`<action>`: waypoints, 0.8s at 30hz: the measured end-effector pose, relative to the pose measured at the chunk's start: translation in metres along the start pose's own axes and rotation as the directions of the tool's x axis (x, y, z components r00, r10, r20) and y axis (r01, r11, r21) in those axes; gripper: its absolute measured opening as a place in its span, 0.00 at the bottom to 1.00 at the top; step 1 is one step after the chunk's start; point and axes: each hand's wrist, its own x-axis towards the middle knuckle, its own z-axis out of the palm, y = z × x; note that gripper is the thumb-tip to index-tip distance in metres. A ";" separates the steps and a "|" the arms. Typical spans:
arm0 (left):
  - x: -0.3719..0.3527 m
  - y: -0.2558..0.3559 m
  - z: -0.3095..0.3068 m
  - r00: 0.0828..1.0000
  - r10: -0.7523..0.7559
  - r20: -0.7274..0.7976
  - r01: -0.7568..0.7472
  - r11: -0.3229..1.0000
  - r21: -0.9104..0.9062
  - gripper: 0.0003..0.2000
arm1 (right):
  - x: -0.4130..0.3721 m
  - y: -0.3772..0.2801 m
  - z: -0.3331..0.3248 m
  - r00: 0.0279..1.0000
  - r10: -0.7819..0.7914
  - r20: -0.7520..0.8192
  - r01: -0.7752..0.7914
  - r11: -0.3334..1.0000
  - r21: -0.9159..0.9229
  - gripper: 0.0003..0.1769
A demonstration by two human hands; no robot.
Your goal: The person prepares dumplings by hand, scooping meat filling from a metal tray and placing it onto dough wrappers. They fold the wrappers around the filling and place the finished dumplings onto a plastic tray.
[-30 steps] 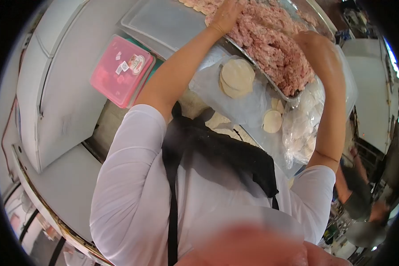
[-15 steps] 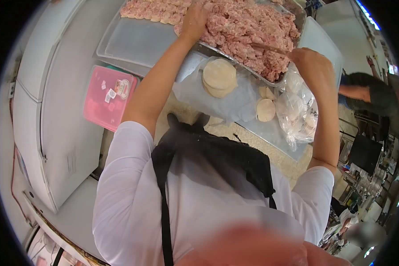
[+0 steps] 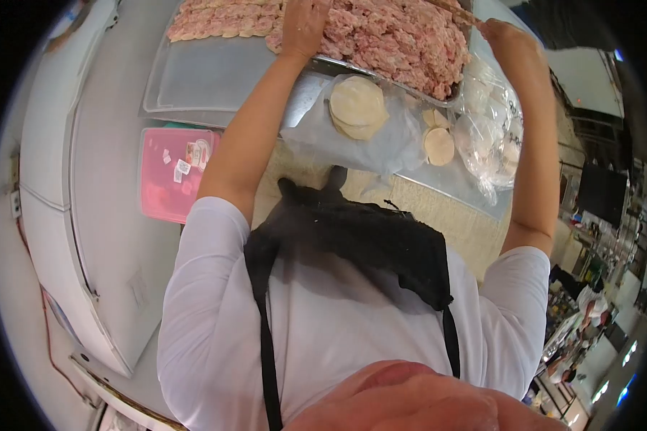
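Observation:
My right hand (image 3: 512, 44) is closed round the end of a thin brown stick-like spatula (image 3: 449, 10), which reaches over the upper right of the minced meat (image 3: 402, 47). That pink meat lies heaped in a metal tray (image 3: 359, 70). My left hand (image 3: 305, 29) is at the left side of the heap; the frame's top edge cuts off its fingers, so what they hold is hidden. Just left of it, rows of meat-filled dumplings (image 3: 226, 18) sit on a translucent plastic tray (image 3: 208, 75). Nearer to me, a stack of round dough wrappers (image 3: 357, 106) rests on plastic sheeting (image 3: 313, 136).
A few loose wrappers (image 3: 438, 146) lie beside a clear plastic bag (image 3: 485, 136) of pale rounds at the right. A pink-lidded box (image 3: 169, 183) stands at the left, near a large white cabinet (image 3: 115, 208). Other people (image 3: 593, 305) are far off at the right.
My right hand has moved up and away from me, lifting the spatula from the middle of the meat to its far right. My left hand has shifted slightly. The view has tilted a little.

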 end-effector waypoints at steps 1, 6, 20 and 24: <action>-0.008 -0.023 0.009 0.998 0.061 -0.031 -0.058 0.996 0.070 0.19 | -0.008 0.000 0.025 1.000 -0.022 -0.022 0.022 1.000 0.001 0.13; 0.001 0.001 -0.003 0.994 0.082 0.067 -0.081 0.996 -0.028 0.17 | -0.036 -0.041 0.037 0.999 0.003 0.041 -0.001 0.999 -0.034 0.11; 0.010 0.029 -0.007 0.995 0.036 0.093 -0.045 0.994 0.096 0.16 | -0.042 -0.002 -0.038 0.965 0.221 0.139 -0.220 0.975 -0.021 0.15; 0.006 0.017 -0.001 0.997 0.033 0.066 -0.039 0.994 0.102 0.17 | 0.007 0.050 -0.003 0.999 0.015 0.041 -0.005 0.974 -0.226 0.12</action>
